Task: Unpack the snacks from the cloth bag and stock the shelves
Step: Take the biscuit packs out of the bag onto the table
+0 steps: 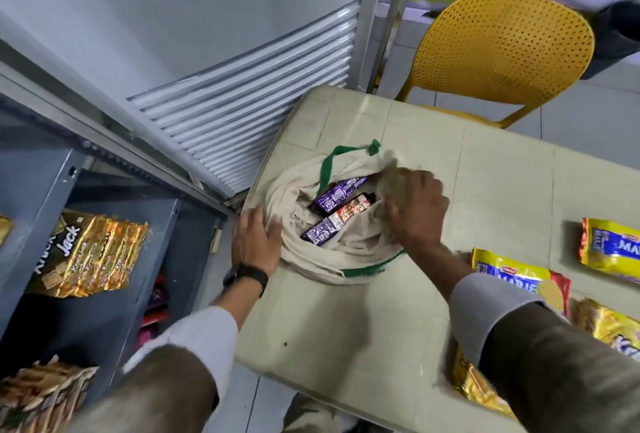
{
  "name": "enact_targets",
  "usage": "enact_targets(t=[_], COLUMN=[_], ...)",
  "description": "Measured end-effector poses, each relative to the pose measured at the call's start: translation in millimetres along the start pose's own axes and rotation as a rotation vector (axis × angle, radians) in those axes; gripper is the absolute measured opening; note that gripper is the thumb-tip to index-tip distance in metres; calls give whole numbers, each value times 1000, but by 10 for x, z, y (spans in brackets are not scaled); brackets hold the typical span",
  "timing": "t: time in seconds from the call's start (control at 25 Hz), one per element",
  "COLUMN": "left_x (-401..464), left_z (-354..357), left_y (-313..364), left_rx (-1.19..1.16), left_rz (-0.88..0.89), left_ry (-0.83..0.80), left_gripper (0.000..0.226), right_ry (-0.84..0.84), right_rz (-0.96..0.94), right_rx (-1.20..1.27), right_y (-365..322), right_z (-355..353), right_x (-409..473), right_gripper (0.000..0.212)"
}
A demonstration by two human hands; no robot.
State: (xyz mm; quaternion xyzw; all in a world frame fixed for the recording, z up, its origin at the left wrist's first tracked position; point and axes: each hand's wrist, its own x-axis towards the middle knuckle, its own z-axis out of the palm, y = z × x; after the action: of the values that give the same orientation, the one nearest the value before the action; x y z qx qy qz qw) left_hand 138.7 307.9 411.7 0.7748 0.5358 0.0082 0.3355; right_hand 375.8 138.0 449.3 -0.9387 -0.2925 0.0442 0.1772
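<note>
A cream cloth bag (311, 259) with green trim lies open on the beige table (346, 346). Inside it I see two purple snack packs (341, 191) and a red-and-white pack (349, 212) between them. My left hand (256, 245) presses flat on the bag's left rim, fingers apart. My right hand (417, 205) grips the bag's right rim and pulls the cloth outward. To the left stands a grey metal shelf (52, 190) with a gold Krack Jack pack (90, 252) on one level and another gold pack (38, 394) lower down.
Yellow Marie biscuit packs (512, 276) (613, 252) and gold packs (474, 391) lie on the table's right side. A yellow perforated chair (502, 51) stands behind the table. A white louvred cabinet (242, 120) sits between shelf and table. Red packs (156, 308) show low beside the shelf.
</note>
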Motion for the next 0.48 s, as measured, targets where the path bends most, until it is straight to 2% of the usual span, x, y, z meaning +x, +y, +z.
enact_targets(t=[0.08, 0.2, 0.32, 0.48], left_x=[-518, -983, -991, -936], left_z=[209, 526, 685, 844], left_y=[-302, -565, -626, -780], left_rx=[227, 414, 523, 544], left_rz=[166, 270, 257, 313], left_ry=[-14, -39, -26, 76], left_gripper=[68, 79, 78, 76], right_ry=[35, -130, -287, -282], right_rz=[-330, -633, -768, -784], right_rx=[-141, -268, -400, -495], right_y=[-250, -486, -465, -516], right_z=[95, 229, 349, 413], right_x=[-190, -269, -238, -225], right_gripper=[31, 30, 40, 48])
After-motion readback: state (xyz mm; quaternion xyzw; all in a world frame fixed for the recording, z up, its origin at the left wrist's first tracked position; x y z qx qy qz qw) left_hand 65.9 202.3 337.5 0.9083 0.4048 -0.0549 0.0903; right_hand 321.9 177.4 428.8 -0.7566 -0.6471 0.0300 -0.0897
